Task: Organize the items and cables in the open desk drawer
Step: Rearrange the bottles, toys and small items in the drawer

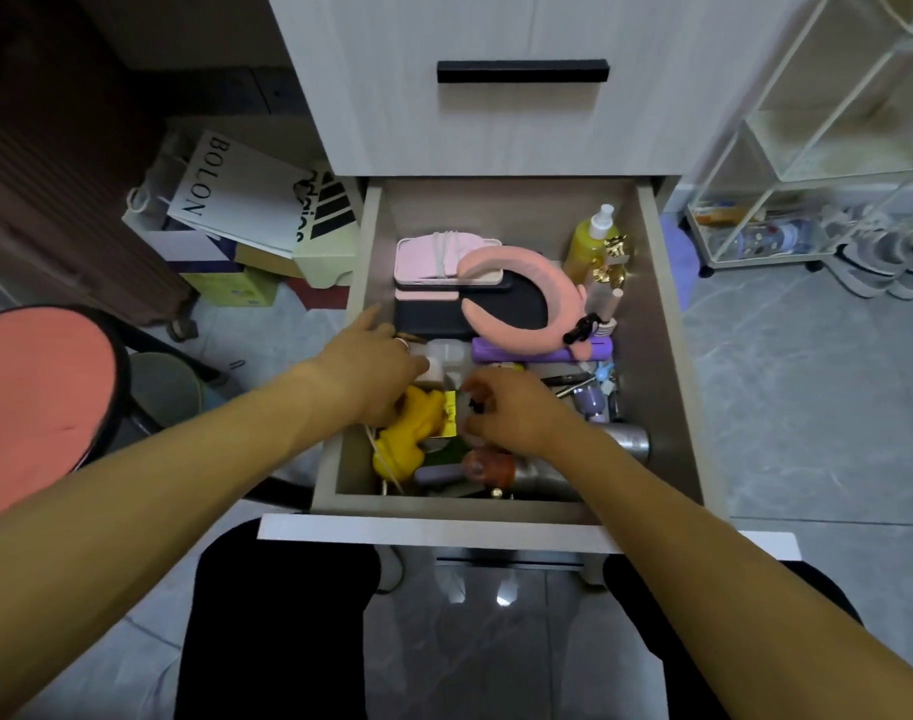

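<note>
Head view: the drawer (657,283) stands open at frame centre, crammed with clutter. The left hand (371,366) reaches in at its left side, its grip hidden (cannot tell). The right hand (517,413), fingers curled, pinches a small black thing (476,406) beside a yellow toy (410,433).

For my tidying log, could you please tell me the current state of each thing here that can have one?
Lower wooden desk drawer: pulled open, cluttered.
Upper drawer with black bar handle: closed.
Yellow spray bottle with white nozzle: upright in the back right corner.
Pink padded headband: lying on a black case.
Left hand: fingers on a small translucent container.
Right hand: fingers curled; contents unclear.
</note>
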A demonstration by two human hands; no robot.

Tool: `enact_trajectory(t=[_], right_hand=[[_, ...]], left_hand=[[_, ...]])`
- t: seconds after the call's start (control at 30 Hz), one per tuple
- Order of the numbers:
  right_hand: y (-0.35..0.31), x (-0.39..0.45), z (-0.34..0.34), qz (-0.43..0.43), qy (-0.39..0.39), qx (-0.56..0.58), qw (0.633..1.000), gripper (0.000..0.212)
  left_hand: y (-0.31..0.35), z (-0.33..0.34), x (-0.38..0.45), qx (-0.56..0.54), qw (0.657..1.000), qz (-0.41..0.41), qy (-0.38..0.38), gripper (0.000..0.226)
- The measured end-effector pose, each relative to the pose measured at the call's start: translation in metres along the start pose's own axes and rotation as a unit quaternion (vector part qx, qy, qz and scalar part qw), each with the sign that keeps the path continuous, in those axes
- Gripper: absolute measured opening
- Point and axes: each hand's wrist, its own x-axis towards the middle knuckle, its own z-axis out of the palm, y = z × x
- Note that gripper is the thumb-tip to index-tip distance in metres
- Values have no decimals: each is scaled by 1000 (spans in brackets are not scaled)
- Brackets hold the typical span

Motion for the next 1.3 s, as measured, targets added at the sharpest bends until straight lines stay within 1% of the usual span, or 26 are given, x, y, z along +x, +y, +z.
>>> enact_trajectory(t=[0.07,0.1,0.13,0.2,0.23,0.27,0.33,0.4,0.43,0.5,0.63,0.67,0.73,0.8,0.83,0.87,0.9,0.93,0.97,1.0,1.03,1.1,1.13,1.2,1.3], right_hand=[[-2,12,11,-51,-35,-58,996,63],[-2,18,18,-67,-54,-103,991,77],[-2,26,25,-83,-70,-147,983,88],[-3,35,35,-109,-78,-216,967,95],[-6,39,38,-124,-72,-240,960,95],[-9,40,38,-141,-59,-268,951,94],[-16,43,41,-185,-52,-322,927,83],[-21,46,45,-211,-77,-347,910,70],[-22,45,46,-210,-92,-346,910,67],[-20,42,46,-185,-111,-321,922,63],[-14,36,38,-138,-110,-264,948,64],[-12,35,34,-128,-95,-246,956,63],[-8,31,24,-107,-40,-199,973,60],[0,24,12,-75,20,-149,986,52],[5,20,7,-60,41,-134,988,46],[9,16,3,-51,57,-124,989,37],[12,13,1,-50,65,-114,990,29],[14,11,1,-58,66,-104,991,24],[15,9,1,-76,63,-94,991,21],[17,10,3,-87,57,-94,990,20],[18,12,6,-88,51,-102,990,20],[24,19,14,-61,46,-131,988,28],[26,22,18,-41,47,-142,988,35],[33,27,23,-8,45,-151,987,47],[39,26,20,31,39,-143,988,49]], left_hand=[[-8,10,-17,-19,999,-1,51,35],[-10,18,-24,-52,994,-8,99,33],[-11,29,-31,-96,981,-16,165,34],[-7,50,-42,-194,932,-31,305,37],[-6,60,-44,-248,906,-40,341,38],[-3,67,-46,-297,885,-49,355,38],[0,76,-44,-362,858,-56,361,36],[0,80,-41,-394,838,-56,372,35],[0,82,-41,-401,834,-55,376,35],[2,85,-40,-403,832,-52,378,34],[4,86,-41,-408,828,-46,381,34],[3,86,-41,-410,829,-47,377,34],[2,85,-41,-409,833,-43,370,34],[2,82,-44,-409,837,-40,362,33],[2,80,-45,-395,844,-43,361,32],[1,75,-46,-357,859,-49,365,28],[0,68,-47,-294,885,-57,358,24],[0,59,-48,-220,917,-65,327,20],[1,48,-47,-150,949,-70,269,19],[5,37,-45,-85,975,-70,194,19],[10,26,-42,-25,990,-61,123,20],[25,16,-31,47,998,-25,21,19],[32,15,-25,55,998,-5,-8,18],[41,20,-14,48,997,26,-46,26],[48,35,-3,69,991,76,-89,33]])
